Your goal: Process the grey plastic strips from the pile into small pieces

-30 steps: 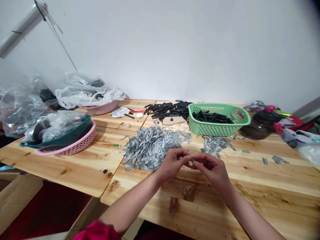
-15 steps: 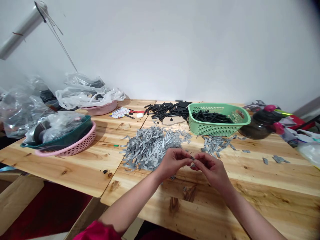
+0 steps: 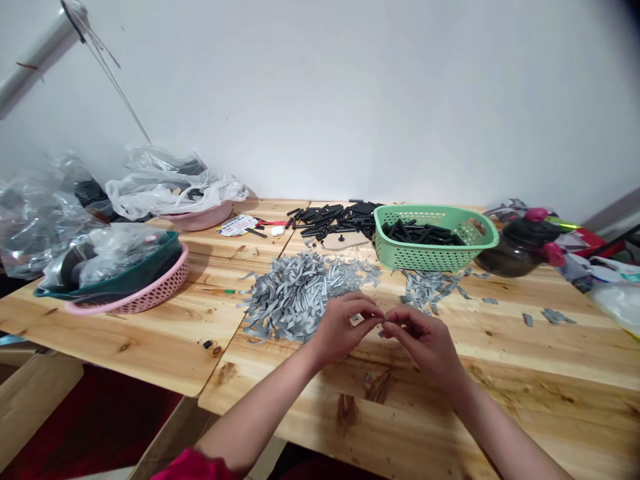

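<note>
The left hand point(image 3: 343, 328) and right hand point(image 3: 424, 339) sit low at the middle of the frame, above the bare wood of the table point(image 3: 520, 353). Open wood runs from the hands to the near edge at the bottom of the frame and out to the lower right. A seam between two boards runs diagonally from the far edge down to the near edge, just left of the hands.

The fingers point(image 3: 367, 308) of both hands curl inward and meet at the tips, pinched close together. A small pale scrap point(image 3: 357, 319) shows in the left hand's fingers; it is too small to tell what it is or whether the right hand grips it too.

A heap of crumpled gray strips point(image 3: 295, 300) lies just beside the left hand, and a smaller scatter of gray strips point(image 3: 430, 290) lies beyond the right hand. Black tubes point(image 3: 335, 221) lie loose at the far edge, next to a green perforated basket point(image 3: 425, 259) holding more black tubes point(image 3: 423, 233).

At the left, a pink perforated basket point(image 3: 135, 300) carries a dark green tray point(image 3: 107, 270) with clear plastic bags point(image 3: 110, 250) piled on it.
</note>
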The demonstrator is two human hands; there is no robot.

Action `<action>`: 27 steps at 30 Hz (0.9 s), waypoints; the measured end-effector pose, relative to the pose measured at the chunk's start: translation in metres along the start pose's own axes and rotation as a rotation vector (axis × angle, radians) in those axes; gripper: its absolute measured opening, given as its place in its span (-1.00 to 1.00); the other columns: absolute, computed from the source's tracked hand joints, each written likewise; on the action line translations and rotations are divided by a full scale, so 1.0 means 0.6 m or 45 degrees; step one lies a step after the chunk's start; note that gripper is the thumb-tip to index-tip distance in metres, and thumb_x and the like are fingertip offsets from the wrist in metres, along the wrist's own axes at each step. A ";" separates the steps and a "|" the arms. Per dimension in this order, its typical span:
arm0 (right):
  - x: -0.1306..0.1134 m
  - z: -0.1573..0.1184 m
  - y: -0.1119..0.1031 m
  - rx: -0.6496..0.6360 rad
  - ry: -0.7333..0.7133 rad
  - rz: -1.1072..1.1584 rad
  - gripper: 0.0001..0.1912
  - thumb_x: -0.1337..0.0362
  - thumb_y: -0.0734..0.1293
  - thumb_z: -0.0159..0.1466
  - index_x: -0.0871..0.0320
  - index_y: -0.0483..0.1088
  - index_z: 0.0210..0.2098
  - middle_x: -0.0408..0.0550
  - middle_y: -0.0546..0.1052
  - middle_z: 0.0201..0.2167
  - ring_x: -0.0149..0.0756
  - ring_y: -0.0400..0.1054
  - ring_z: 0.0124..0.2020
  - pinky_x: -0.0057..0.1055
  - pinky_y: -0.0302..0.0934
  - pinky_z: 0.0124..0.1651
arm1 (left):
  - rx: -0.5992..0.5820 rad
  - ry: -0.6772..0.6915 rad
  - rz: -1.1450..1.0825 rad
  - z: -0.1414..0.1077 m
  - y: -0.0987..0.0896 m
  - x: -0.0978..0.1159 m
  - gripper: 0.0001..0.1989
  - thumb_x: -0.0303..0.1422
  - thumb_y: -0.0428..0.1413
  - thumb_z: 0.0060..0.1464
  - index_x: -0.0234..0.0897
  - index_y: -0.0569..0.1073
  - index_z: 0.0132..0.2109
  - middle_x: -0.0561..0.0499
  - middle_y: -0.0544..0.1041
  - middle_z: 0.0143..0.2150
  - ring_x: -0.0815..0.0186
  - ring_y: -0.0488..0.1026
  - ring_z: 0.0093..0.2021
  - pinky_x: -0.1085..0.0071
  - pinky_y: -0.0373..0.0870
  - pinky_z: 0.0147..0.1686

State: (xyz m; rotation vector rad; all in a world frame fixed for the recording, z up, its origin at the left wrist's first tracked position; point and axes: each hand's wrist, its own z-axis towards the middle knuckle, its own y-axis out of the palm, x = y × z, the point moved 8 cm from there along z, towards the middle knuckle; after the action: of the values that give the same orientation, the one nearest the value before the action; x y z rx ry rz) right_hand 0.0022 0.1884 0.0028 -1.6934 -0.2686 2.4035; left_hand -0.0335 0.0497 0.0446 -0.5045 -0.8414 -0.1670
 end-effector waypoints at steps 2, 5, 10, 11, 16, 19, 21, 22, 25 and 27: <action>-0.001 -0.001 0.000 0.009 -0.013 0.006 -0.88 0.22 0.37 0.27 0.15 0.45 -0.32 -0.12 0.49 -0.43 -0.42 0.39 -0.42 -0.55 0.28 -0.39 | -0.040 0.058 0.059 0.000 0.002 0.007 -0.92 -0.42 0.16 0.14 -0.29 0.56 -0.25 -0.09 0.55 -0.26 0.33 0.49 -0.22 0.44 0.41 -0.20; 0.000 -0.001 0.003 0.018 -0.019 0.038 -0.90 0.23 0.38 0.26 0.13 0.46 -0.32 -0.12 0.50 -0.39 -0.41 0.41 -0.38 -0.55 0.29 -0.36 | -0.106 0.068 0.116 -0.001 0.009 0.008 -0.91 -0.43 0.11 0.17 -0.31 0.51 -0.23 -0.11 0.49 -0.20 0.33 0.45 -0.21 0.45 0.41 -0.24; 0.000 0.004 0.011 0.025 0.023 0.201 -0.87 0.23 0.42 0.21 0.15 0.47 -0.39 -0.06 0.55 -0.35 -0.35 0.44 -0.32 -0.51 0.34 -0.27 | -0.131 0.096 0.175 -0.006 0.018 0.015 -0.92 -0.43 0.01 0.21 -0.32 0.39 -0.20 -0.14 0.42 -0.16 0.30 0.39 -0.14 0.41 0.38 -0.19; 0.000 0.005 0.012 0.027 0.038 0.233 -0.86 0.23 0.43 0.20 0.16 0.47 -0.41 -0.05 0.55 -0.36 -0.34 0.45 -0.32 -0.49 0.35 -0.26 | -0.115 0.086 0.172 -0.007 0.018 0.015 -0.92 -0.44 0.01 0.21 -0.31 0.39 -0.20 -0.14 0.42 -0.16 0.29 0.39 -0.13 0.41 0.38 -0.19; 0.011 0.006 0.005 0.080 0.105 0.293 -0.84 0.21 0.46 0.16 0.17 0.50 -0.41 -0.01 0.56 -0.33 -0.28 0.46 -0.31 -0.42 0.39 -0.25 | -0.038 0.007 0.098 -0.005 0.009 0.010 -0.95 -0.44 0.09 0.14 -0.30 0.44 -0.23 -0.12 0.41 -0.17 0.28 0.39 -0.13 0.42 0.37 -0.23; 0.017 0.003 0.003 0.079 0.112 0.314 -0.88 0.23 0.47 0.16 0.15 0.52 -0.40 -0.02 0.57 -0.30 -0.28 0.47 -0.30 -0.40 0.39 -0.22 | -0.091 -0.054 0.014 -0.002 0.010 0.000 -0.95 -0.43 0.12 0.12 -0.30 0.46 -0.24 -0.11 0.39 -0.15 0.29 0.38 -0.13 0.45 0.37 -0.26; 0.019 0.001 0.003 0.073 0.099 0.344 -0.92 0.26 0.48 0.15 0.13 0.53 -0.40 -0.04 0.58 -0.29 -0.28 0.47 -0.27 -0.41 0.39 -0.20 | -0.155 -0.124 -0.048 -0.001 0.013 -0.009 -0.97 -0.44 0.13 0.11 -0.31 0.45 -0.26 -0.10 0.37 -0.14 0.31 0.37 -0.14 0.47 0.37 -0.28; 0.020 0.000 0.004 0.068 0.099 0.359 -0.93 0.27 0.48 0.15 0.12 0.54 -0.41 -0.05 0.58 -0.29 -0.28 0.47 -0.26 -0.42 0.39 -0.20 | -0.189 -0.153 -0.066 -0.002 0.015 -0.013 -0.97 -0.44 0.12 0.12 -0.31 0.44 -0.27 -0.10 0.36 -0.14 0.32 0.37 -0.15 0.48 0.36 -0.29; 0.030 -0.002 0.007 0.041 0.152 0.420 -0.93 0.28 0.48 0.14 0.12 0.53 -0.41 -0.07 0.57 -0.30 -0.31 0.47 -0.27 -0.44 0.39 -0.19 | -0.254 -0.158 -0.047 -0.004 0.021 -0.012 -0.96 -0.44 0.08 0.15 -0.31 0.40 -0.27 -0.10 0.35 -0.13 0.31 0.35 -0.14 0.45 0.34 -0.25; 0.038 -0.002 0.011 0.000 0.218 0.494 -0.92 0.27 0.48 0.15 0.13 0.52 -0.41 -0.08 0.57 -0.30 -0.34 0.46 -0.28 -0.44 0.39 -0.17 | -0.253 -0.120 -0.015 -0.005 0.025 -0.006 -0.96 -0.44 0.04 0.18 -0.31 0.37 -0.25 -0.11 0.35 -0.12 0.30 0.34 -0.13 0.42 0.33 -0.21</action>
State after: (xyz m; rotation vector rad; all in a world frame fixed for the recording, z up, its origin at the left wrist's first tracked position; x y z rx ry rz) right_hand -0.0045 0.1876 -0.0198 -2.1006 0.0959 2.4834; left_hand -0.0292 0.0611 0.0349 -0.6982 -0.9246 -0.2405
